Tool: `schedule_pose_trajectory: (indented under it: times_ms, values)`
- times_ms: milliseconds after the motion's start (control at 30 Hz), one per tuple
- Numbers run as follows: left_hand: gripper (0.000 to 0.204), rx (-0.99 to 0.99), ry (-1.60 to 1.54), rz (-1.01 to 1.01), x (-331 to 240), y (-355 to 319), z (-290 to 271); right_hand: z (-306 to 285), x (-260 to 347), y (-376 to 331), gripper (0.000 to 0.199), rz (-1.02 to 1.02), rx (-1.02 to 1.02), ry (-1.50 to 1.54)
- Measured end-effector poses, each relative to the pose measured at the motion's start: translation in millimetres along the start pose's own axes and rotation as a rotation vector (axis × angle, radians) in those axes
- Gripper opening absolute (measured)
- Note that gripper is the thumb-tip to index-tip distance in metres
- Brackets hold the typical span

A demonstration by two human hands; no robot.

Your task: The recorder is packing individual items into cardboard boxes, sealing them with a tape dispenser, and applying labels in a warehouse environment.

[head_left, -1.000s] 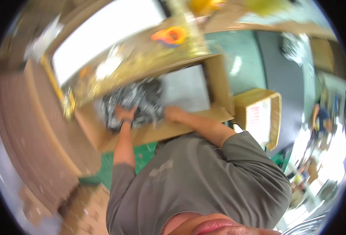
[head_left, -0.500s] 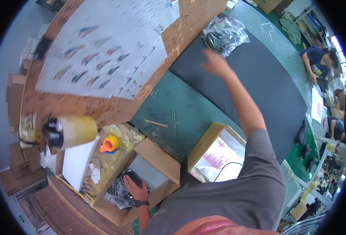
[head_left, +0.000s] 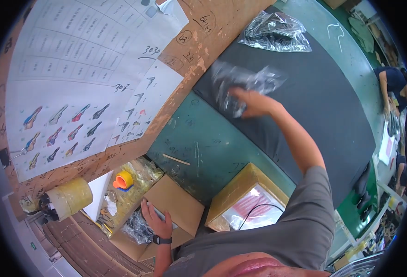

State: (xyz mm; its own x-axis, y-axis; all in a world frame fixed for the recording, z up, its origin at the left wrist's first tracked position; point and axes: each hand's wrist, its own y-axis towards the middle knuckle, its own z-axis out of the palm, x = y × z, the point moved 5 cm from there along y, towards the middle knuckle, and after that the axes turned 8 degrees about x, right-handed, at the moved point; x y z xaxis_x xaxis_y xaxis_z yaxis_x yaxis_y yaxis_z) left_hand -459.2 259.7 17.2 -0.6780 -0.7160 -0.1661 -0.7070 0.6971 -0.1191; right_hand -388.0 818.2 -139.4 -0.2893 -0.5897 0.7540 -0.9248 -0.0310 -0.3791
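My right hand (head_left: 257, 102) grips a clear plastic bag (head_left: 233, 83) with something dark inside, over the dark mat; motion smears the bag. Farther back on the mat lies a second clear bag (head_left: 277, 32) with dark contents. At lower left, my left hand (head_left: 157, 220) has its fingers stretched out inside an open cardboard box (head_left: 178, 196). Beside its fingers, a bagged dark item (head_left: 140, 228) rests in the box. A light grey edge shows under the hand, mostly hidden.
The dark mat (head_left: 318, 106) covers much of the green table (head_left: 199, 134). A second cardboard box (head_left: 228, 196) holds a film-wrapped item and a black cable. An orange tape roll (head_left: 123, 180) sits left of the boxes. A board with printed sheets (head_left: 74, 101) stands at left.
My right hand has drawn one bag nearer across the mat, away from the other bag. My left hand stays in the box, shifted slightly. The view has turned a little.
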Motion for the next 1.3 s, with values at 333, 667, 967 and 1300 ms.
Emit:
schedule_pose_trajectory:
  times_ms: [333,667,967,1300]
  values:
    - [0.13,0.155,-0.107,0.045,-131.6,124.6,178.1,-250.5,-203.2,4.9,0.092,0.393,-0.966,-0.688]
    - [0.046,0.38,0.14,0.564,-93.1,140.1,188.6,-55.5,-83.2,13.7,0.043,0.062,-0.632,-0.602]
    - [0.12,0.185,-0.441,-0.488,8.3,70.9,211.5,102.1,25.3,-63.0,0.121,0.196,-0.5,-0.218]
    - [0.059,0.348,-1.434,-0.593,-38.9,103.9,179.3,147.6,1.4,-37.4,0.062,0.252,-0.148,0.283]
